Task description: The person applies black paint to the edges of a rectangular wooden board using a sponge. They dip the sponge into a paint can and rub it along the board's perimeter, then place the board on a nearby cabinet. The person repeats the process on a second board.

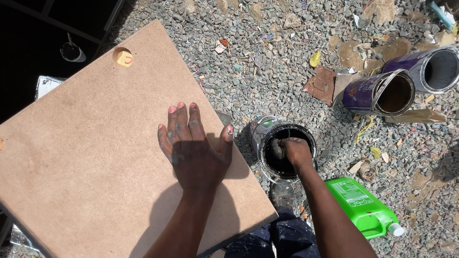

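Left hand (193, 153) flat on bare brown board (110, 143), fingers spread. Right hand (295, 152) down in black paint can (286, 149), fingers curled shut. No paint on board yet.

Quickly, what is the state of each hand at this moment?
Left hand: open, flat on the brown board, holding nothing.
Right hand: closed inside the open paint can; what it holds cannot be told.

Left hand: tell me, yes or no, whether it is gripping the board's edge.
No, the left hand lies flat, fingers spread, on top of the board, away from its edges.
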